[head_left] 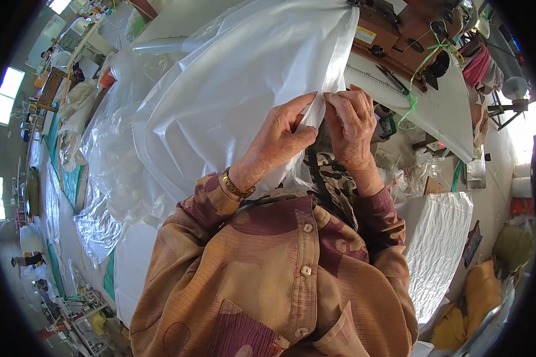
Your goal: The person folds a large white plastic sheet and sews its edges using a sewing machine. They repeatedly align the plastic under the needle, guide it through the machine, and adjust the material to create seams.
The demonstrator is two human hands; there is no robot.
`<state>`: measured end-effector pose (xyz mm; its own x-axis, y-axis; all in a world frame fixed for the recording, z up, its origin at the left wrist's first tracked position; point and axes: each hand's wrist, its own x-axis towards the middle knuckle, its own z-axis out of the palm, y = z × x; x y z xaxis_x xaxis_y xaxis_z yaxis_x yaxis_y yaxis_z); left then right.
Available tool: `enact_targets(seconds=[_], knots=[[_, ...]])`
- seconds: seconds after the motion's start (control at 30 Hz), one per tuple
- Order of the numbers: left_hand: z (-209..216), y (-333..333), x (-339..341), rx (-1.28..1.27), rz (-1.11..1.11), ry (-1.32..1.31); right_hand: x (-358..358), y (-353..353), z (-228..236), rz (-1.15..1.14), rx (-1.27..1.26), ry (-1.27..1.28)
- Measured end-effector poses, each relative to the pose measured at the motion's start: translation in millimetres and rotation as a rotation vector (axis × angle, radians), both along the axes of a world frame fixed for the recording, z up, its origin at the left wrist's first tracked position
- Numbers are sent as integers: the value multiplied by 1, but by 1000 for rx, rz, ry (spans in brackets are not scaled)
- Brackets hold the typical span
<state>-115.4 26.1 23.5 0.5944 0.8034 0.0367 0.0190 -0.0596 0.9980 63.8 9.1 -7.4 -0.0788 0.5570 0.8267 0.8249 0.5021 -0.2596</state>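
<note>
A large sheet of white, slightly sheer plastic-like fabric [220,89] spreads over the table and runs up to a brown sewing machine [393,30] at the upper right. My left hand [283,128] pinches the fabric's right edge between thumb and fingers. Close beside it, my right hand [351,122] grips the same edge, fingers curled and pressed together. Along this edge runs a narrow folded band, its upper end reaching the machine. Both hands sit just in front of my body, nearly touching.
A ruler strip [375,80] and dark scissors-like tool [394,80] lie on the table right of the fabric. Green string [412,104] hangs from the machine. Crumpled clear plastic [125,131] covers the left side. White sheeting [438,250] stands at my right, near yellow-brown bags [481,288].
</note>
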Motion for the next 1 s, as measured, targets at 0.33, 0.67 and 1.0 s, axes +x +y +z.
enact_targets(seconds=[0.33,0.67,1.0], knots=[[-9,41,27,51,177,-50,3,6,2,49,33,-222],[65,64,3,816,205,301,-31,91,-101,-130,-302,395],[-7,77,8,1040,-67,732,-66,79,-173,447,-670,42]])
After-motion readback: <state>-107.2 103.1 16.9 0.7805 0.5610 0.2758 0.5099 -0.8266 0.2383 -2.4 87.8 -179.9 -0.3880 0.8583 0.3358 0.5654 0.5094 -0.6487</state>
